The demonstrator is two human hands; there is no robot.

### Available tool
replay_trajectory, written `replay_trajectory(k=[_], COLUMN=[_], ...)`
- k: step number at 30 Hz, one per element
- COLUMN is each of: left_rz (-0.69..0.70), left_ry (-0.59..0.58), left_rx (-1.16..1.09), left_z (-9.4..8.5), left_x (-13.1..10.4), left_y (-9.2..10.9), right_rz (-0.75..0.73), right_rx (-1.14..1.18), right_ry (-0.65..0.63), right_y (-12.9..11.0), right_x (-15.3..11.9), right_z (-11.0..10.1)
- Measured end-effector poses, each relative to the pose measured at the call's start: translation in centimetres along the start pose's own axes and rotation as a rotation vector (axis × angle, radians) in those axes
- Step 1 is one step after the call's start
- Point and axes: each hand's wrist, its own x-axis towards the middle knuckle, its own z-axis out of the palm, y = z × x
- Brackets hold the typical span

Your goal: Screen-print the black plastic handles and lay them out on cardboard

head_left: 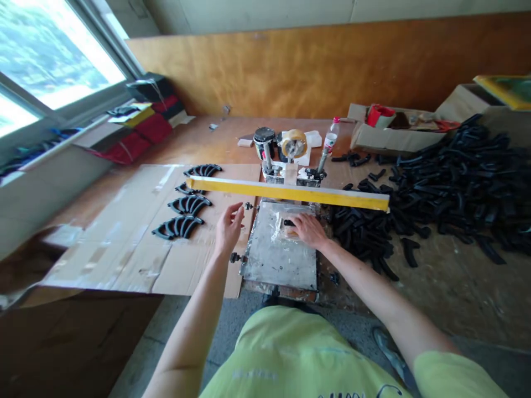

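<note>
My right hand [307, 229] reaches over the flat metal plate [282, 265], its fingers closed on a small black plastic part [289, 223] that is mostly hidden beneath them. Clear film or tape [276, 224] covers the plate around it. Left of the plate, above the cardboard, my left hand [230, 225] is raised with loosely bent fingers apart and nothing in them. Beyond both hands a long yellow bar with a pale top edge [290, 193] spans the plate. Fanned rows of curved black parts [178, 227] lie on the cardboard sheet [136, 237], near my left hand.
A big heap of black parts [456, 171] covers the right side. Behind the yellow bar stand a metal clamp post [321, 165], a tape roll [294, 145], a dark jar [264, 142] and a bottle [331, 137]. Knobs [235, 257] jut from the plate's left side.
</note>
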Motion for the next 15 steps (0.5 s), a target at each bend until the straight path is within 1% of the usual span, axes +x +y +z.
replay_trajectory(k=[2,3,5,8,10,13,15], left_rz=[0.046,0.059,0.073,0.108,0.15,0.203,0.204], left_ry=[0.022,0.04,0.076,0.112,0.129,0.108,0.086], left_rx=[-0.064,-0.098,-0.176,-0.282,-0.291,-0.209,-0.173], left_z=[0.0,0.0,-0.2,-0.3,-0.2,0.1,0.3], left_x=[1.4,2.0,2.9,3.8,4.0,4.1,4.1], left_y=[1.8,2.6,4.1,6.3,7.5,8.6,8.7], right_rz=[-0.032,-0.034,-0.019,0.048,0.094,0.131,0.121], right_rx=[0.0,0.011,0.046,0.077,0.066,0.024,-0.005], right_ry=[-0.066,-0.074,-0.055,0.014,0.043,0.048,0.042], right_y=[-0.6,-0.6,-0.5,-0.3,-0.6,-1.4,-2.0], right_x=[0.2,0.1,0.2,0.6,1.0,1.3,1.3], right_z=[0.7,1.0,1.6,2.6,3.1,3.6,3.5])
